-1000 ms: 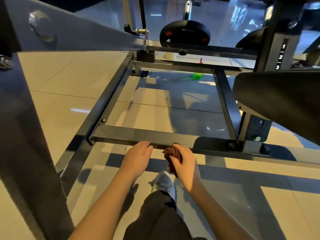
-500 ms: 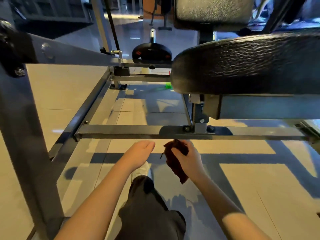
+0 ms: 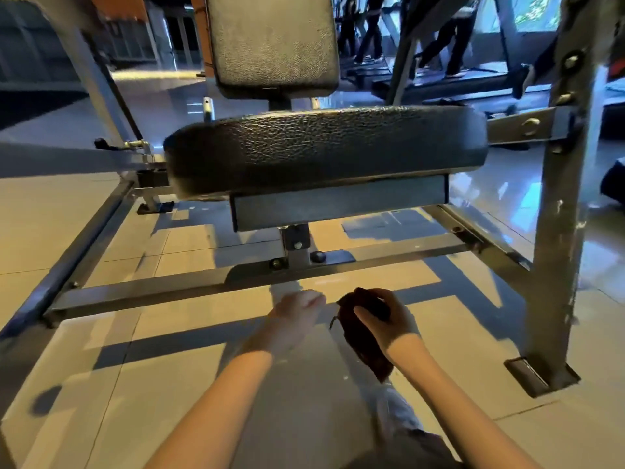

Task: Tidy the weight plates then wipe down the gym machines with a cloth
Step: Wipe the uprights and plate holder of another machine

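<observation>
Looked forward and down at a gym machine from low near the tiled floor (image 3: 101, 231). Gripped a dark cloth (image 3: 362, 346) in the right hand (image 3: 389, 319), with fingers and thumb curled round the bunched upper part and a loose tail hanging down below the wrist. Held the left hand (image 3: 294, 319) just beside the cloth, with fingers relaxed, slightly blurred and holding nothing. Hovered both hands just short of the low grey crossbar (image 3: 203, 282) of the machine frame, apparently touching neither bar nor floor.

Faced a thick black seat pad (image 3: 324, 147) above that bar, mounted on a short bolted post, with an upright back pad (image 3: 274, 42) behind it and a scuffed grey upright (image 3: 561, 231) to the right. Saw no weight plates anywhere in view.

Judged the step in hand to be the wipe-down of the machine, not the plate tidying. Judged the next move to call for bringing the cloth onto a surface, either the crossbar just ahead or the seat pad above, spreading it flatter under the palm, and drawing it along with steady pressure.

Saw no bucket, bin, bottle or other container, so nothing to report inside one. Made out the legs of people (image 3: 439, 38) on treadmills far behind, at upper right.
</observation>
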Motion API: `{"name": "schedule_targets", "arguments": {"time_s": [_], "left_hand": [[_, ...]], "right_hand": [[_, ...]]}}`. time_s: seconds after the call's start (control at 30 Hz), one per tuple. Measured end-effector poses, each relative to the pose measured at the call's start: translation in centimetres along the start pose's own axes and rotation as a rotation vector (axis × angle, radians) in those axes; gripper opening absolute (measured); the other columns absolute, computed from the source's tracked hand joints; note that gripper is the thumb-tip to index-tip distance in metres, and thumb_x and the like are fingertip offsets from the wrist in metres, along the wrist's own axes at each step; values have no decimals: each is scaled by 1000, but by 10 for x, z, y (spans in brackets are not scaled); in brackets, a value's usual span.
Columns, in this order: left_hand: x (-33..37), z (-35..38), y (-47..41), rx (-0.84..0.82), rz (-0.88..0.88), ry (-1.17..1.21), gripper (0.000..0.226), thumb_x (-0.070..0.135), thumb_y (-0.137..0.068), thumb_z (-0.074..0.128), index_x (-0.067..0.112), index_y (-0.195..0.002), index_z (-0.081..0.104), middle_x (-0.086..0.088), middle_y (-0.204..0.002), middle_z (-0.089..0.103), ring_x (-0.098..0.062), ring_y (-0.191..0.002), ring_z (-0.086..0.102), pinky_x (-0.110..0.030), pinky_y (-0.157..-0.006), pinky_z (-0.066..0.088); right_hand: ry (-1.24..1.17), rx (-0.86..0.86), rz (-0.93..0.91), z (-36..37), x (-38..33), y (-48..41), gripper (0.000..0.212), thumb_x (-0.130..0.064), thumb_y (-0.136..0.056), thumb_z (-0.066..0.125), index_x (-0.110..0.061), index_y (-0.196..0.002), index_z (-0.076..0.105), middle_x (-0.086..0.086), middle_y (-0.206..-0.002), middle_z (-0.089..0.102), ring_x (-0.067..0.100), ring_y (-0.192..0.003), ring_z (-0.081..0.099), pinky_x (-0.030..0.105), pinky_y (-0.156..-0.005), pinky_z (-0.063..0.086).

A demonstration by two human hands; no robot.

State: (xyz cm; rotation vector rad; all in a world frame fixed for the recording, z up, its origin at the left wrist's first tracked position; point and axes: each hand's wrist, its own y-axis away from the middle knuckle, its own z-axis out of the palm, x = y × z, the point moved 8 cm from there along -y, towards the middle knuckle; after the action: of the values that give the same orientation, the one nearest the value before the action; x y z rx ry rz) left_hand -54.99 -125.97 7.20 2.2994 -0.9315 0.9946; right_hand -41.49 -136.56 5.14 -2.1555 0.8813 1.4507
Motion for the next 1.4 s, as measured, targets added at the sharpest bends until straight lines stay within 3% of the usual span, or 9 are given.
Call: {"name": "schedule_targets", "arguments": {"time_s": [0.2, 0.43, 0.53, 0.67, 0.83, 0.97, 1.1, 1.27, 1.4], "left_hand": [[57, 79, -29, 1, 62, 114, 37, 35, -103, 38, 16, -128, 57, 0, -121, 61, -14, -112, 55, -28, -94, 42], [125, 118, -45, -83, 75, -4, 35, 37, -102, 41, 20, -128, 58, 1, -122, 58, -15, -112, 53, -22, -79, 35], [145, 126, -41, -81, 108, 3, 38, 37, -104, 35, 19, -129, 58, 1, -128, 57, -17, -119, 50, -22, -89, 34], [176, 133, -32, -12, 167, 68, 37, 30, -103, 37, 5, -101, 64, -13, -105, 65, -28, -100, 57, -39, -86, 41], [216, 137, -31, 45, 185, 23, 36, 26, -103, 36, -1, -101, 60, -15, -102, 62, -26, -94, 55, -34, -79, 40], [240, 134, -35, 41, 177, -38, 36, 28, -103, 35, 2, -102, 60, -11, -104, 61, -23, -97, 54, -33, -82, 40], [263, 129, -41, 28, 179, -157, 39, 26, -105, 30, 3, -116, 58, -12, -118, 58, -26, -109, 52, -35, -90, 39], [286, 124, -58, 98, 231, -131, 29, 29, -103, 34, 19, -92, 59, -3, -98, 59, -14, -86, 52, -34, -76, 42], [261, 128, -83, 73, 156, -114, 27, 31, -104, 33, 19, -101, 57, 5, -92, 54, -12, -86, 50, -30, -75, 37]], "right_hand": [[-67, 62, 2, -88, 44, -5, 15, -13, -91, 66, -21, -104, 63, -10, -92, 67, 0, -79, 63, 6, -56, 44], [-94, 143, -19, -171, 32, -3, 17, -12, -95, 61, -13, -111, 56, -7, -85, 60, -8, -59, 61, 7, -45, 43], [-24, 163, -68, -194, 22, -5, 19, -22, -92, 65, -20, -111, 59, -13, -94, 61, 8, -92, 63, 14, -70, 48], [19, 119, -94, -221, 15, -10, 27, -28, -91, 66, -19, -116, 61, -5, -105, 65, 15, -102, 61, 39, -92, 50], [27, 83, -164, -255, 4, -26, 22, -23, -93, 65, -17, -113, 60, -8, -99, 63, 10, -97, 61, 15, -77, 46], [-19, 60, -174, -267, -6, -37, 18, -18, -96, 60, -12, -114, 57, -11, -88, 59, -11, -68, 60, 3, -57, 42], [-44, 96, -189, -278, -15, -47, 22, -25, -96, 60, -15, -115, 58, -14, -90, 57, -3, -81, 55, 9, -61, 39], [-84, 85, -174, -290, -26, -64, 20, -30, -95, 60, -21, -112, 57, -2, -104, 62, 15, -100, 59, 30, -87, 49], [-97, 90, -199, -296, -20, -83, 17, -29, -96, 60, -22, -110, 55, -11, -95, 58, 5, -90, 57, 19, -75, 46]]}}
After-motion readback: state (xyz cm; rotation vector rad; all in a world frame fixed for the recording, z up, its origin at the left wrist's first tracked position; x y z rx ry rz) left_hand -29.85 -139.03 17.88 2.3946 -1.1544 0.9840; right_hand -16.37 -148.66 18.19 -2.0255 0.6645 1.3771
